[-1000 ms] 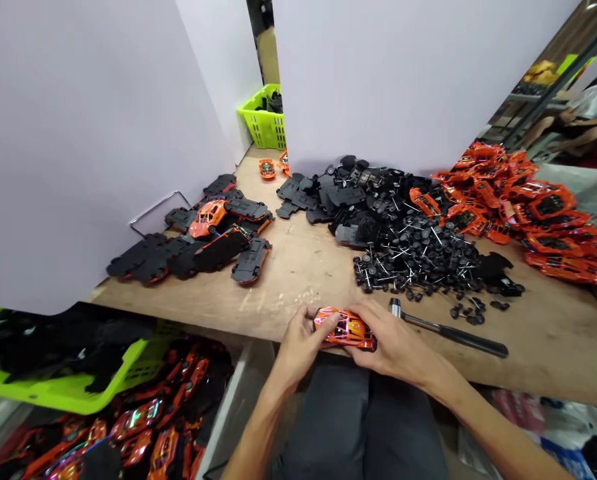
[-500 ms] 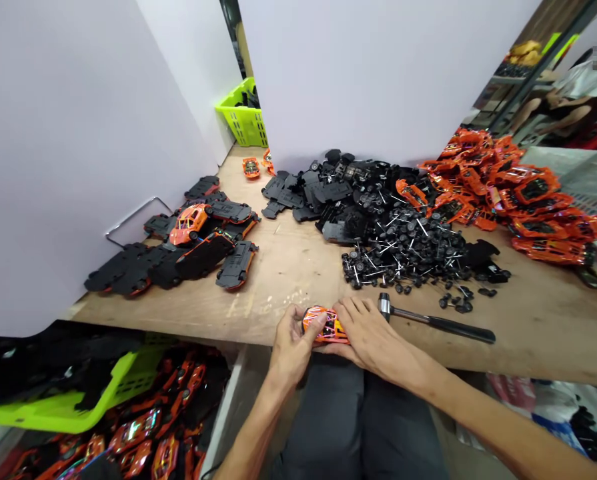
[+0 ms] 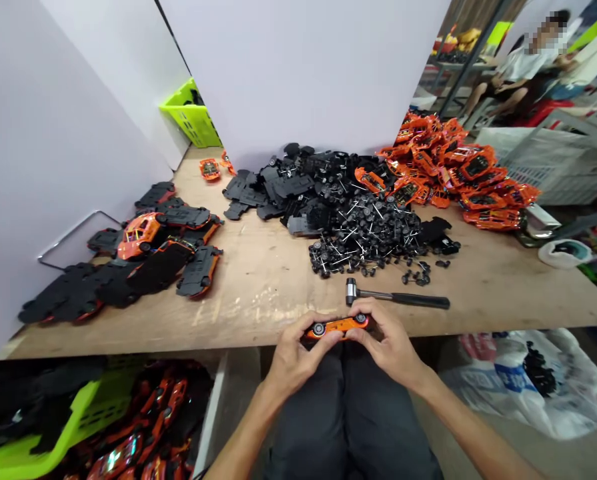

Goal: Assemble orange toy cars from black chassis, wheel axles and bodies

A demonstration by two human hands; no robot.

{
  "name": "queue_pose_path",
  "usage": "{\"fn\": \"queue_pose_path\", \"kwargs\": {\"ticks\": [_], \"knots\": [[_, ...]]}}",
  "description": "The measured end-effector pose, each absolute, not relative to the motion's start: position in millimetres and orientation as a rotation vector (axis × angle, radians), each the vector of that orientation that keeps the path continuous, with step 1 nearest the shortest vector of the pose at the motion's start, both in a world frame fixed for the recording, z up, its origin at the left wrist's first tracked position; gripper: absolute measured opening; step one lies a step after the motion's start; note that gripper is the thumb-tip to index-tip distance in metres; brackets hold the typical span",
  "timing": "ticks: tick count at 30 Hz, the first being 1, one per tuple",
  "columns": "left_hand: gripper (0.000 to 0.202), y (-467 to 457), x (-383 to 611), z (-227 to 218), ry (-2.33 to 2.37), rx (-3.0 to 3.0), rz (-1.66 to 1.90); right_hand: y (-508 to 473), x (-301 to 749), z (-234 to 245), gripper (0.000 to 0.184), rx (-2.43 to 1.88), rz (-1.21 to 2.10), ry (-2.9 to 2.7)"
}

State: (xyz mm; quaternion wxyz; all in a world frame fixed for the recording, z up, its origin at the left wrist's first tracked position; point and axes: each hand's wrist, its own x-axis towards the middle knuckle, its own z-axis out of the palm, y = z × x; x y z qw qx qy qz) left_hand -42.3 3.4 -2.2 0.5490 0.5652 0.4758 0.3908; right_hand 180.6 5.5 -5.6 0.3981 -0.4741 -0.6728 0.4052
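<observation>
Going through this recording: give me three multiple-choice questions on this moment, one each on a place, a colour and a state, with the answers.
1. Where does the black-handled hammer lie?
A) In a lime-green plastic basket
B) On the wooden workbench
C) On the floor

2. What colour is the body of the small toy car?
A) Blue
B) White
C) Orange

3. How is the car held?
A) Right hand only
B) Both hands
C) Not held

Answers:
1. B, it lies on the bench just beyond the hands.
2. C, the body shows orange around its black wheels.
3. B, the left hand and right hand grip it from either side.
</observation>
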Motion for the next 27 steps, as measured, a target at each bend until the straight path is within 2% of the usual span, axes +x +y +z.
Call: {"fn": "queue_pose_path", "kwargs": {"ticks": [5,12,16,18,24,26,27], "knots": [[0.023,1,-35,-7,1.198,1.402,0.985,12,183,-4,0.023,-1.181,1.214,-1.66],[0.032,15,-37,17,1.187,1.913,0.678,9,172,-1,0.017,-1.185,1.019,-1.658],[0.017,16,-22,15,1.381,2.189,0.598,8,174,-11,0.026,-1.172,1.03,-1.651],[0.018,14,-19,10,1.385,2.149,0.676,6,172,-16,0.029,-1.209,0.977,-1.616],[0.026,7,-28,6,1.4,1.746,0.958,0,161,-9,0.016,-1.221,0.752,-1.529],[0.032,3,-29,11,1.422,1.565,1.042,-2,162,-3,0.025,-1.184,0.772,-1.532],[0.036,1,-28,14,1.433,1.463,1.078,-3,164,-1,0.036,-1.173,0.784,-1.518]]}}
